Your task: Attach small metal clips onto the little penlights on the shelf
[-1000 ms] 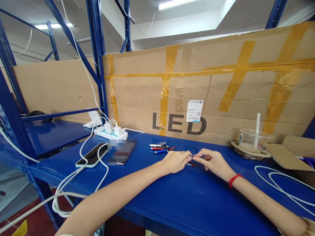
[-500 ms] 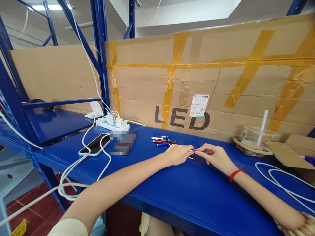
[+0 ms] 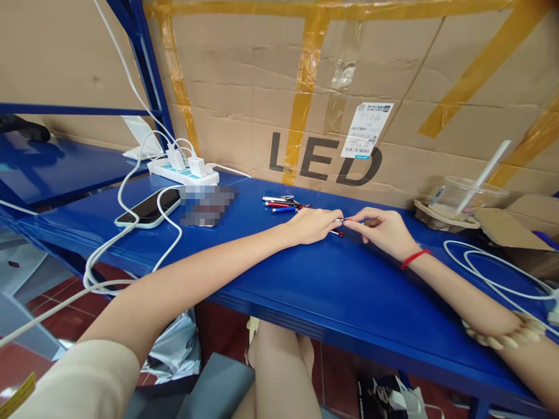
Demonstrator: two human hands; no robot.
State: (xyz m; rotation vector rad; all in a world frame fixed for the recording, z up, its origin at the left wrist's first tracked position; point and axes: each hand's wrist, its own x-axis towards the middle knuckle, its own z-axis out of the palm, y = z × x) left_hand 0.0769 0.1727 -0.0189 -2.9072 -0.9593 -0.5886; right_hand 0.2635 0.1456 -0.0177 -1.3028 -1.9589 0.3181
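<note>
My left hand point(image 3: 314, 225) and my right hand point(image 3: 381, 231) meet fingertip to fingertip over the blue shelf top point(image 3: 332, 279). Both pinch a small thin metal piece point(image 3: 341, 220) between them. A red pen-like stick point(image 3: 336, 233) lies on the surface just under my left fingers. A little heap of red, blue and silver pens with a clip point(image 3: 283, 203) sits just behind my left hand. My right wrist wears a red string point(image 3: 414, 257).
A taped cardboard wall marked LED point(image 3: 323, 160) backs the shelf. At left lie a phone point(image 3: 147, 208) on a white cable and a power strip point(image 3: 183, 170). At right stand a plastic cup with straw point(image 3: 467, 195), a cardboard flap and white cable loops point(image 3: 489, 273).
The camera has tilted down, so my lap and the floor now show. Both hands stay pinched together at the same spot on the shelf.
</note>
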